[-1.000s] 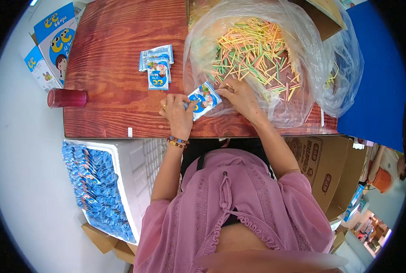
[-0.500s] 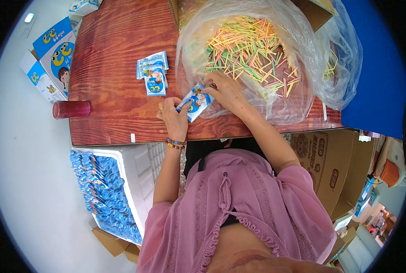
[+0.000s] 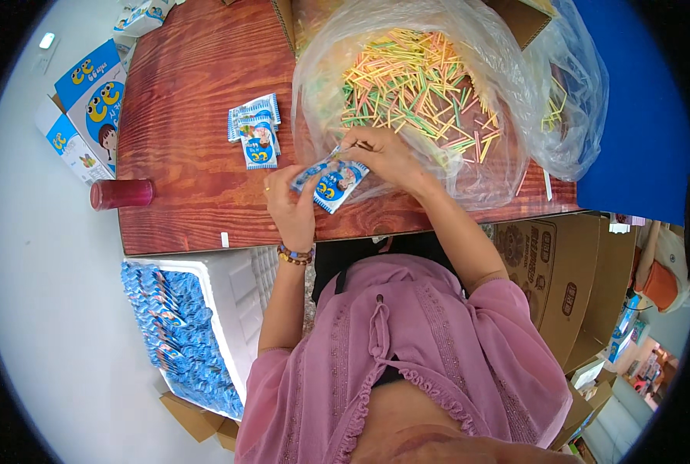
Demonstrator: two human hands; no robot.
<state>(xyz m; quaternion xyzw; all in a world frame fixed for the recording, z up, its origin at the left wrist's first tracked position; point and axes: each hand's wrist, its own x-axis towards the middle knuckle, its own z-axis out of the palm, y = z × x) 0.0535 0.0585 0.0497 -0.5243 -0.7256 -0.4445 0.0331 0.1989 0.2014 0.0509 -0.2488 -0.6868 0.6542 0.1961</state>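
A small blue-and-white packet (image 3: 339, 188) is held over the table's front part. My left hand (image 3: 289, 205) is closed on its left side, with the thumb across the front. At the packet's upper edge my right hand (image 3: 385, 158) pinches with thumb and fingertips; whether a stick is also between them is too small to tell. Just beyond my right hand, a large clear plastic bag (image 3: 469, 184) lies open around many thin pink, yellow and green sticks (image 3: 411, 81). Several similar packets (image 3: 259, 138) lie overlapping left of the bag.
The reddish wooden table (image 3: 198, 93) has a red cylindrical container (image 3: 122, 194) at its left edge. A printed box (image 3: 101, 100) stands beyond it. Below left, a white foam box (image 3: 221, 332) holds many blue packets (image 3: 179, 332). A cardboard carton (image 3: 546, 271) stands at lower right.
Both hands stay at the packet, which has turned slightly so its printed front shows more. The right fingers have shifted along its upper edge. The whole view has moved a little.
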